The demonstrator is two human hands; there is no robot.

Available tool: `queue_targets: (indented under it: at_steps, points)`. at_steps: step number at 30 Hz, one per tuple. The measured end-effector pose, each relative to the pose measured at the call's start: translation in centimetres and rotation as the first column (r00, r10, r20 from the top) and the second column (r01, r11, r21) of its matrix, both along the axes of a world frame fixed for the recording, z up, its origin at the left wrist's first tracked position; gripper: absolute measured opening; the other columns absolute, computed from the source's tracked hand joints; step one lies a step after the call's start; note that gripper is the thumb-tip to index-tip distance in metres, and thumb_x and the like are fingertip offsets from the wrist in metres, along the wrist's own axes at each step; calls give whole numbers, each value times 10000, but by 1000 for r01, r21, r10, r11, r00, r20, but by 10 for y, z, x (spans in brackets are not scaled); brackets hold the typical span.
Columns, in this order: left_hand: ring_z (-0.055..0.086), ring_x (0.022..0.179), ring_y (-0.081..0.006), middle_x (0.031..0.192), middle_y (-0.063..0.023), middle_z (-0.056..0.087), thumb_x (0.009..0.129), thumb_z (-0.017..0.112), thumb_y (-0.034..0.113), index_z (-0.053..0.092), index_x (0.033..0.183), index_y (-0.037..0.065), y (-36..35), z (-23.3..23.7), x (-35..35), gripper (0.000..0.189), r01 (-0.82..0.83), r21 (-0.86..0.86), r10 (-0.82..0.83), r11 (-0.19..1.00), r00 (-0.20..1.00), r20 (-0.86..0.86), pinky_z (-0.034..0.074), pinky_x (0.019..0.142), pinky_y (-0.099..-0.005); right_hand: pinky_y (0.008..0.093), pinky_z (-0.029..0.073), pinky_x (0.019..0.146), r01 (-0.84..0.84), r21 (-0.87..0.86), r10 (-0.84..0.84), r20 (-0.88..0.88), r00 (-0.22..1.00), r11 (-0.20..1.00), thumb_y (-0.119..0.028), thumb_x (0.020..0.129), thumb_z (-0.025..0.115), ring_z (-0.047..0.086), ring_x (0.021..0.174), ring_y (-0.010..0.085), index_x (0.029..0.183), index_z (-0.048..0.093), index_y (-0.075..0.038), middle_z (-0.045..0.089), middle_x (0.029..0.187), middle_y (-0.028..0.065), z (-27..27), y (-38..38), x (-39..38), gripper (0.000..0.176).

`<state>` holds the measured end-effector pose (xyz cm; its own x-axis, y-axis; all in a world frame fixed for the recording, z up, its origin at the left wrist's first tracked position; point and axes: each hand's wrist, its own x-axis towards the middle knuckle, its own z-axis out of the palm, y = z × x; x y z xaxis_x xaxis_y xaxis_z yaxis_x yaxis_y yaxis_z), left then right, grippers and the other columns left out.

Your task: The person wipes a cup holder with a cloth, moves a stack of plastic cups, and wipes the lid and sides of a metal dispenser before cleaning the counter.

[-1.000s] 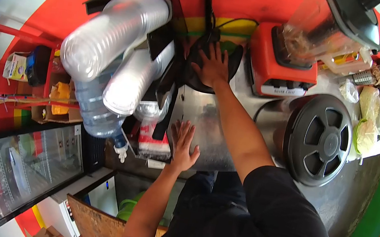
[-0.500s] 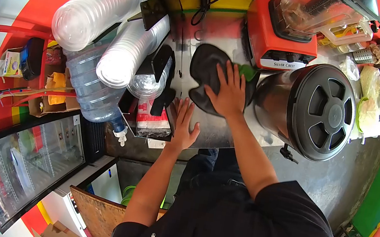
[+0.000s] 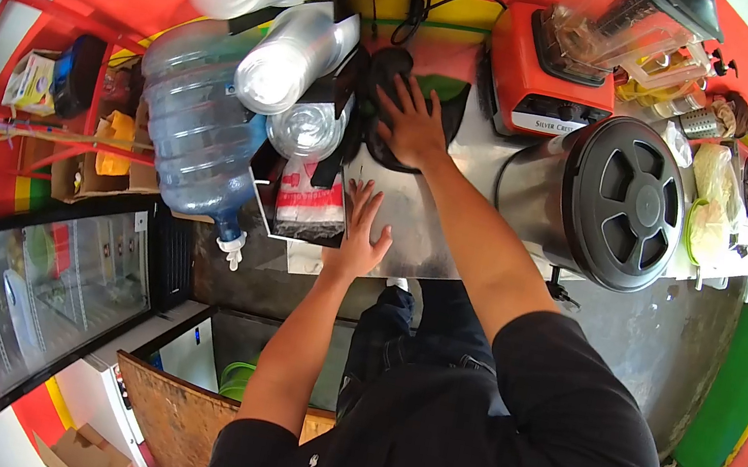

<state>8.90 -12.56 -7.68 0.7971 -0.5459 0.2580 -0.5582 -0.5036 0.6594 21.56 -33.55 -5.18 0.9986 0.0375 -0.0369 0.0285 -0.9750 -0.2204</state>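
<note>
My right hand [image 3: 413,127] lies flat with its fingers spread on a dark cloth [image 3: 390,145], pressing it against the metal tabletop [image 3: 435,229]. A green patch shows on the cloth beside the fingertips. My left hand [image 3: 360,239] rests open at the table's front edge, fingers stretched out. Close beside it stands a black holder [image 3: 261,204] with a red and white packet [image 3: 310,200] in it. Stacks of clear plastic cups [image 3: 297,55] sit in the holder above the packet.
Right of the cloth are a red blender base [image 3: 543,98] and a steel container with a black lid [image 3: 634,204]. A large blue water bottle [image 3: 188,126] stands at left, above a glass-door fridge [image 3: 36,304]. A cable [image 3: 420,12] hangs at the back wall.
My right hand has slid the dark cloth left, away from the steel container and toward the cup holder. The view has shifted a little; my left hand stays at the table edge.
</note>
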Motion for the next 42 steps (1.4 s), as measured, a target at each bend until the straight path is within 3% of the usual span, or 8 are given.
queue_targets:
  at_steps: [14, 20, 21, 24, 26, 30, 39, 42]
  points:
    - [573, 1253, -384, 1298, -141, 642, 861, 703, 85, 664, 1199, 88, 30, 6, -65, 340, -376, -5, 375, 927, 924, -76, 412, 1058, -520, 588, 97, 1286, -31, -95, 20, -109, 994, 995, -554, 1039, 460, 93, 1636, 305, 1685, 260, -206, 122, 1777, 92, 9, -5, -187, 761]
    - [502, 1217, -370, 1464, -174, 426, 869, 746, 121, 587, 1338, 108, 32, 26, -114, 495, -821, 217, 836, 528, 548, 41, 414, 1028, -479, 526, 146, 1296, -321, -10, 321, -26, 947, 947, -481, 1017, 535, 149, 1622, 310, 1637, 346, -100, 251, 1731, 107, 11, 32, -187, 752]
    - [527, 1185, -339, 1464, -179, 421, 896, 744, 140, 543, 1378, 109, 34, 25, -118, 523, -877, 126, 874, 464, 430, -225, 440, 1004, -450, 522, 146, 1297, -354, 5, 354, -27, 935, 935, -480, 1021, 531, 155, 1620, 309, 1634, 354, -101, 259, 1729, 107, 10, 37, -186, 742]
    - [599, 1109, -254, 1419, -164, 489, 985, 709, 179, 427, 1468, 118, 37, 5, -130, 562, -961, -58, 726, 272, 244, -643, 497, 936, -364, 504, 142, 1301, -421, 17, 421, -37, 906, 907, -466, 1036, 515, 173, 1616, 297, 1630, 364, -101, 280, 1722, 96, 7, 55, -185, 714]
    - [633, 1087, -249, 1346, -141, 582, 1041, 646, 196, 418, 1478, 124, 32, 14, -134, 498, -992, -123, 221, 20, 125, -967, 500, 961, -360, 494, 136, 1305, -500, 11, 500, -35, 865, 866, -458, 1048, 499, 177, 1616, 283, 1631, 366, -102, 283, 1722, 84, 8, 67, -181, 696]
    - [604, 1196, -271, 1318, -120, 635, 1109, 507, 411, 349, 1516, 99, 27, 7, -153, 537, -970, -218, -142, 105, 202, -969, 481, 1021, -393, 465, 156, 1308, -626, 85, 628, 1, 778, 775, -403, 1080, 466, 209, 1607, 267, 1617, 382, -86, 319, 1709, 68, 11, 93, -179, 629]
    - [472, 917, -193, 1221, -52, 478, 1071, 461, 637, 404, 1351, 125, 21, 20, -177, 587, -977, -144, -149, -159, 168, -975, 416, 827, -390, 449, 214, 1310, -863, 265, 901, -80, 426, 431, -209, 1029, 570, 246, 1600, 224, 1517, 548, -108, 391, 1679, 25, 20, 98, -177, 499]
    - [447, 883, -189, 1179, -33, 516, 1107, 451, 537, 496, 1305, 116, 13, 41, -182, 468, -987, -131, -130, -98, 143, -981, 425, 835, -367, 450, 228, 1302, -779, 416, 850, 23, 526, 470, -197, 986, 603, 304, 1582, 242, 1444, 617, -113, 449, 1645, 24, 6, 87, -189, 465]
